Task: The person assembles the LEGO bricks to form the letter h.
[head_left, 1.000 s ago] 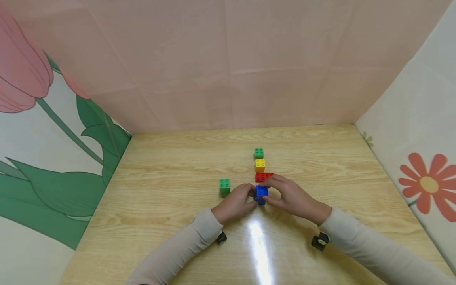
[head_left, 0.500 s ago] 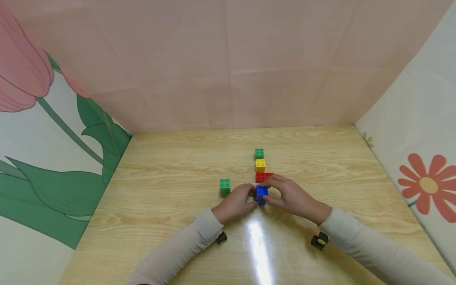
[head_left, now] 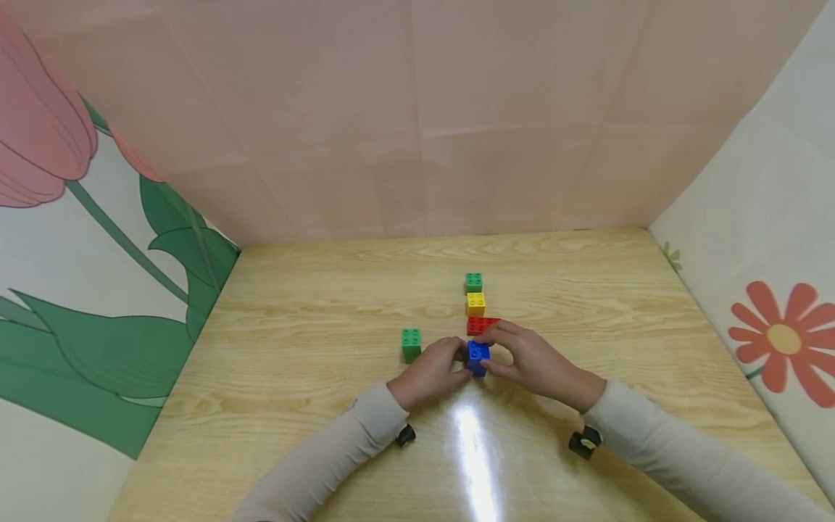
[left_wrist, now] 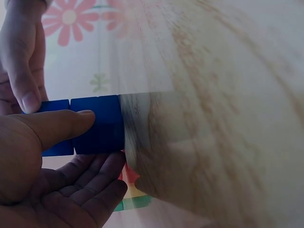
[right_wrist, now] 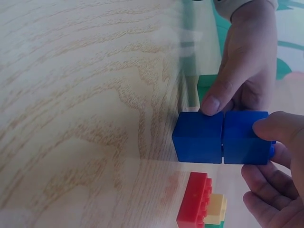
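Two blue toy building bricks stand one on top of the other on the table, with a thin seam between them in both wrist views. My left hand (head_left: 430, 375) pinches the lower blue brick (right_wrist: 198, 137) from the left, thumb on its near side. From the right, my right hand (head_left: 538, 364) pinches the upper blue brick (right_wrist: 245, 137) between thumb and fingers. Studs show on the stack's top in the head view. Just beyond it lies a red brick (head_left: 479, 326), partly hidden by my right fingers.
Behind the red brick, a yellow brick (head_left: 476, 304) and a green brick (head_left: 473, 283) run in a line away from me. Left of my left hand stands another green block (head_left: 411, 346). The wooden table (head_left: 313, 290) meets a pink backdrop at the back and printed walls at both sides.
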Demonstrator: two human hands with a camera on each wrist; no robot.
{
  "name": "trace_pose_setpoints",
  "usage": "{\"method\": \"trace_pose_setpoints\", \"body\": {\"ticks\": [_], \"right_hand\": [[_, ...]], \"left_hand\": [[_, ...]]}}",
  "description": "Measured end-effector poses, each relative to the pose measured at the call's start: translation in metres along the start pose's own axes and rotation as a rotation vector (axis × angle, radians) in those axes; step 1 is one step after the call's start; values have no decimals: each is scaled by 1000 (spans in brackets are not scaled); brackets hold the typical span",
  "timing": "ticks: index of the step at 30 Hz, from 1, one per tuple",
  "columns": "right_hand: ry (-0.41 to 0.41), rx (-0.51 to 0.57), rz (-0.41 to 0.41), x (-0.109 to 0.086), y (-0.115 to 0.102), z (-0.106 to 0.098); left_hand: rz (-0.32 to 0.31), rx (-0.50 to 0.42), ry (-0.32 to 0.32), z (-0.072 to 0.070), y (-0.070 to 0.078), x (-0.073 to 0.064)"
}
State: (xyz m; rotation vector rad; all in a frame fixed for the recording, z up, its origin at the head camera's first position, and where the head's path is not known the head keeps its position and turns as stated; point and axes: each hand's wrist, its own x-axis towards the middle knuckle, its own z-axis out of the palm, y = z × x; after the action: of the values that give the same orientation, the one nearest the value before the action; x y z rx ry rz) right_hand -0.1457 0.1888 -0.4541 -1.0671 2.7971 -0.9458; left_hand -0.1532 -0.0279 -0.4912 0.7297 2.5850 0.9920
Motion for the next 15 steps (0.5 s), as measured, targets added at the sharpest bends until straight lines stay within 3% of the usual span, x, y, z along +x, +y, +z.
{"method": "trace_pose_setpoints", "body": {"ticks": [15], "right_hand": [[-9, -3, -13, 0, 0, 0]], "left_hand": [[-2, 13, -4, 0, 0, 1]]}}
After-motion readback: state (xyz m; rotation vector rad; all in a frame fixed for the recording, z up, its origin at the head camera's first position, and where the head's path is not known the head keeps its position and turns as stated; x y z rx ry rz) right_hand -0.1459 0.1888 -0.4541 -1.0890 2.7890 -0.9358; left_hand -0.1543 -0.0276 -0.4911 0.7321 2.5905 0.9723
